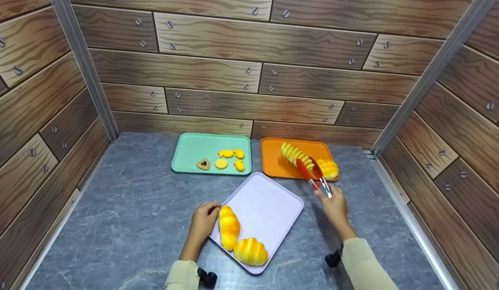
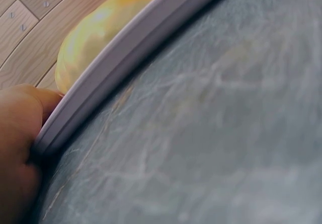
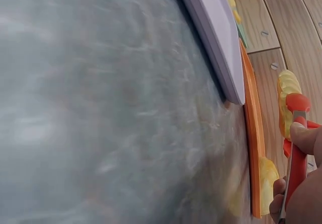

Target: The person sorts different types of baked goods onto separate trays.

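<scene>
My right hand grips red-and-silver tongs. Between the tong tips is a long ridged bread roll, lifted over the orange tray; the right wrist view shows the roll raised above that tray's rim. My left hand pinches the left rim of the lilac tray, with a finger over the edge in the left wrist view. A smooth long bread lies on this tray beside my left fingers, and a ridged rounded bun sits at its near corner.
A yellow scored bun rests at the right end of the orange tray. Left of it, a mint green tray carries a heart-shaped cookie, a round yellow cookie and small yellow pieces. Wood-patterned walls enclose the grey table.
</scene>
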`<state>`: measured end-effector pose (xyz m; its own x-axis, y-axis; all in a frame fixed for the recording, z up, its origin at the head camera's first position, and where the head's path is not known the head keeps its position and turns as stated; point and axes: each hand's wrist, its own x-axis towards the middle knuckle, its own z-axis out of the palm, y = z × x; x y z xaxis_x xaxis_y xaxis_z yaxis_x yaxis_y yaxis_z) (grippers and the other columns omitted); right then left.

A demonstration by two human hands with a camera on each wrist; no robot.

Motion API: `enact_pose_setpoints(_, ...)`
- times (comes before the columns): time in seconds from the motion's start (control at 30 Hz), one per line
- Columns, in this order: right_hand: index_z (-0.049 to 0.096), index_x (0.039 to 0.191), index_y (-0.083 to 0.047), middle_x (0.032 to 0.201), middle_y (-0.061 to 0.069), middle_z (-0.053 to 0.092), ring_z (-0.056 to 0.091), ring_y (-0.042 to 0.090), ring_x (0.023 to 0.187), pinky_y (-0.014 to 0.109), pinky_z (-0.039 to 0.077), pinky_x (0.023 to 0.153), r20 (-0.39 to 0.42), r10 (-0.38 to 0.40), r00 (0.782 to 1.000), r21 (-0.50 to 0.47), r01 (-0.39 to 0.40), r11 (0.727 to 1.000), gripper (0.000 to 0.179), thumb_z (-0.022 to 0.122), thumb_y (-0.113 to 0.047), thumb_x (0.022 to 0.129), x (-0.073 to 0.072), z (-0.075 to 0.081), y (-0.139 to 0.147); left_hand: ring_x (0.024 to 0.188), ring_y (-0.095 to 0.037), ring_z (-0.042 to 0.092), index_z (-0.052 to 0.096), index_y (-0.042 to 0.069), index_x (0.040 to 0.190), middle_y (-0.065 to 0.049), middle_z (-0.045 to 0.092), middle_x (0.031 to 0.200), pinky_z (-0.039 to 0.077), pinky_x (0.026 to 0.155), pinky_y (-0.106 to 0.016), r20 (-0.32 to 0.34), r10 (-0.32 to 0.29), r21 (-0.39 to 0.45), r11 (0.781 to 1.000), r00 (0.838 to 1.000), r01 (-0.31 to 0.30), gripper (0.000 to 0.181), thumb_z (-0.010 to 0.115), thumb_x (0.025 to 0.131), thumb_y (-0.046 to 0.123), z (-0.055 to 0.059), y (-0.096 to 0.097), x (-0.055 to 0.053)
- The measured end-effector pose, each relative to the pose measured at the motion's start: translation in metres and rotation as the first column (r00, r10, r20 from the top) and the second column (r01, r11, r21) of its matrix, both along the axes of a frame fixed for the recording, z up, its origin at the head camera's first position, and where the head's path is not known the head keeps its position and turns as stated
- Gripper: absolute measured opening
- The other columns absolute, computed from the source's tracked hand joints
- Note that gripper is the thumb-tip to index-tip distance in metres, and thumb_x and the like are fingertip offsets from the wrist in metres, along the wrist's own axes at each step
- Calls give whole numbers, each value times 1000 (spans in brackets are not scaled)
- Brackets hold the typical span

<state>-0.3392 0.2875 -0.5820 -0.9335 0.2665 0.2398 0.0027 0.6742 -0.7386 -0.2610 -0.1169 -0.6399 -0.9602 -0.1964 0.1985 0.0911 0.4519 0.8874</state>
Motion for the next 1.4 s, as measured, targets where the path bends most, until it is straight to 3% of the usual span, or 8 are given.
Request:
enact_pose_setpoints(0.3,62,125,-1,126,25,58,57,49,116,62,43,88,104,-47,994,131,33,991,45,71,-31,93,-37,3,-10,104,-24,67,77,11,107,-6,73,105,53,95,-45,3,10,8,1000,1000,-10,16,65,97,13,0,-1,0)
enact_pose_setpoints(0.6,57,130,3,118,27,57,58,50,108,63,45,88,161,-52,986,293,3,956,50,67,-32,96,-55,11,2,105,-26,67,77,9,108,-8,73,107,53,95,-46,-9,-14,-8,1000,1000,14,17,64,98,13,0,7,0)
enact_pose_setpoints(0.93,61,126,3,120,26,58,60,49,108,64,48,86,195,-102,975,371,23,929,48,65,-34,96,-80,18,-8,100,-23,67,77,10,106,-5,73,103,54,92,-45,-4,3,-4,1000,1000,-3,16,65,97,12,-1,2,0)
enact_pose_setpoints(1.17,64,118,2,118,25,60,61,47,105,61,50,85,242,-123,963,382,22,924,44,66,-36,96,-87,19,-15,102,-24,67,77,10,107,-6,73,105,53,93,-45,12,5,3,1000,1000,-5,16,64,97,12,-3,2,1)
enact_pose_setpoints(1.4,62,122,2,121,26,59,60,48,108,65,48,87,246,-118,962,374,18,927,48,66,-37,94,-87,20,-15,100,-23,67,77,10,106,-5,73,102,54,91,-44,-5,10,-15,1000,1000,-10,15,65,97,12,-1,2,0)
